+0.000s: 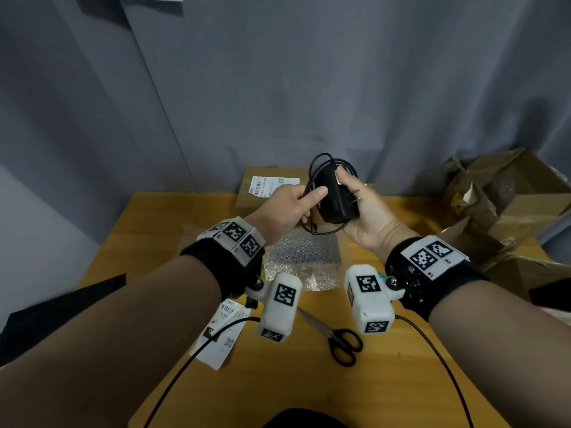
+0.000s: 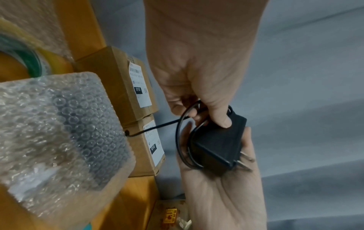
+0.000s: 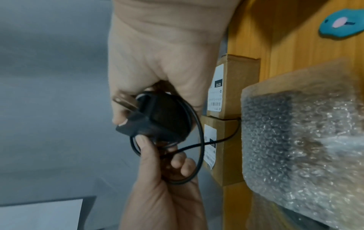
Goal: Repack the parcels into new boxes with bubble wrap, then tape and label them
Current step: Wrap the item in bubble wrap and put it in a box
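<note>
Both hands hold a black power adapter (image 1: 336,199) with metal plug prongs above the wooden table (image 1: 160,230). My right hand (image 1: 355,197) cradles the adapter body from the right, fingers curled over its top. My left hand (image 1: 312,205) grips the looped black cable (image 1: 318,168), its thumb pressing on the adapter's side. In the left wrist view the adapter (image 2: 216,147) lies in the right palm (image 2: 222,194). A sheet of bubble wrap (image 1: 306,257) lies flat on the table under the hands. Two labelled cardboard boxes (image 1: 272,186) stand at the table's far edge.
Black-handled scissors (image 1: 340,338) and a strip of printed labels (image 1: 222,332) lie near the front of the table. Torn, opened cardboard boxes (image 1: 506,196) pile up at the right. A tape roll (image 2: 23,51) shows in the left wrist view. A grey curtain hangs behind.
</note>
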### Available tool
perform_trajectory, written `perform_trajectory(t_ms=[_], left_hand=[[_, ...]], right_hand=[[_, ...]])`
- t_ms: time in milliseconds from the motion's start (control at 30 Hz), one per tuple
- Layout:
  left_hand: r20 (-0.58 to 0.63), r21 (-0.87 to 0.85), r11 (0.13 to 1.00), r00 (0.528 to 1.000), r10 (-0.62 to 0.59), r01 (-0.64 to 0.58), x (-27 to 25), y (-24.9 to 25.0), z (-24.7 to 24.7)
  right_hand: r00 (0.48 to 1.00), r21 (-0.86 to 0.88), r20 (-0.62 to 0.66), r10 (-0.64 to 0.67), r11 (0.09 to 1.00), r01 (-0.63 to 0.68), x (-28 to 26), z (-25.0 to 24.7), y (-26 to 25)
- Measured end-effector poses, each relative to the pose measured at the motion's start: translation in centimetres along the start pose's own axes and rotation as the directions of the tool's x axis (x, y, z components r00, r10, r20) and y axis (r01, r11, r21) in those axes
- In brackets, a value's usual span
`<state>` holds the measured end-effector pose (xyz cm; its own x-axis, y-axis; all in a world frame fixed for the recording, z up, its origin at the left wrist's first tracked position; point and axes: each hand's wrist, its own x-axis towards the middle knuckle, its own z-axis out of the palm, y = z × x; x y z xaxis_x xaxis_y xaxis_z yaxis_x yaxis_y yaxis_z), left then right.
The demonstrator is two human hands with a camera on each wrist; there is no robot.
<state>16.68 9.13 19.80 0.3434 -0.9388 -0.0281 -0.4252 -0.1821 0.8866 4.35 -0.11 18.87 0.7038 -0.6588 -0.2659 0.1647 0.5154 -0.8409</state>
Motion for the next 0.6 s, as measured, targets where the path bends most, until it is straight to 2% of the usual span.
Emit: perform_trajectory(t_ms=[133,267,333,400,600], left_hand=[[-0.036,-0.152,0.987,0.998,-0.057,0.051,0.3,-0.5,-0.4],[-0.056,-0.185,0.979,0.994,-0.095,0.083,0.8,-0.8,-0.5],[-0.053,-0.192,0.978,0.994,-0.100,0.088,0.9,-0.6,-0.2],[-0.058,-0.197,0.978,0.995,-0.077,0.064,1.0,-0.4,0.1],[0.009,-0.228,0.973,0.999,-0.037,0.038,0.2,-1.0,-0.6]], right_hand=[[0.999,-0.108,-0.045,0.017,0.994,-0.021,0.3,0.0,-0.1],[0.997,-0.155,-0.058,0.046,0.986,-0.054,0.3,-0.1,-0.2],[0.998,-0.280,-0.059,0.013,0.960,-0.029,0.4,0.1,0.3],[0.993,-0.320,-0.105,-0.046,0.947,0.010,0.5,0.2,0.9],[0.967,0.015,-0.252,-0.047,0.999,0.052,0.6,0.3,0.6]])
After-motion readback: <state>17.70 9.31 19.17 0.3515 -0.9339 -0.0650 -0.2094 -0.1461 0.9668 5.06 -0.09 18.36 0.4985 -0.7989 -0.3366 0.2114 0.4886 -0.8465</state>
